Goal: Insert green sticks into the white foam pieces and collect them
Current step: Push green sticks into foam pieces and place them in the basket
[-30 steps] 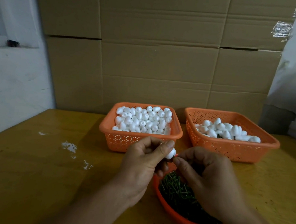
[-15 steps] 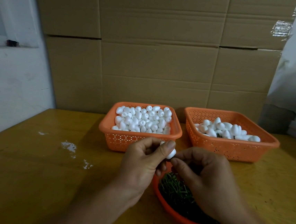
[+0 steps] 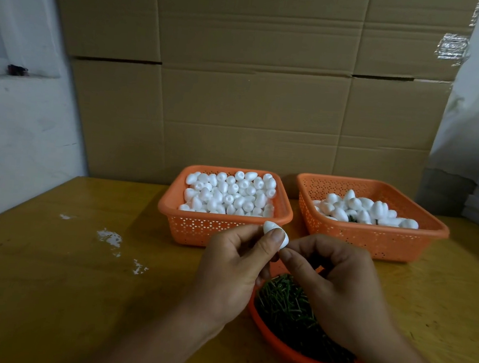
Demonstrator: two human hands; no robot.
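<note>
1. above the near middle of the worktop [image 3: 46,294], a white foam piece [image 3: 276,235] is pinched between the thumb and curled fingers of the left hand [image 3: 232,271], its rounded tip pointing up and away.
2. the right hand [image 3: 336,287] meets it from the right, fingers curled with the thumb tip just beside the lower end of the foam piece; they seem to pinch something, but whether a stick is held there cannot be told.
3. under both hands, close to the near edge, an orange bowl [image 3: 297,358] holds a heap of green sticks [image 3: 287,306].
4. toward the far edge, an orange perforated basket [image 3: 198,230] stands filled with plain white foam pieces [image 3: 228,193].
5. just beside it on the right, apart by a narrow gap, a second orange basket [image 3: 373,241] carries fewer, larger-looking foam pieces [image 3: 367,211], with a bit of green showing among them.
6. white smears [image 3: 110,237] mark the worktop left of the hands.
7. cardboard boxes [image 3: 256,80] rise behind the far edge, with a pale wall [image 3: 18,130] at left.
</note>
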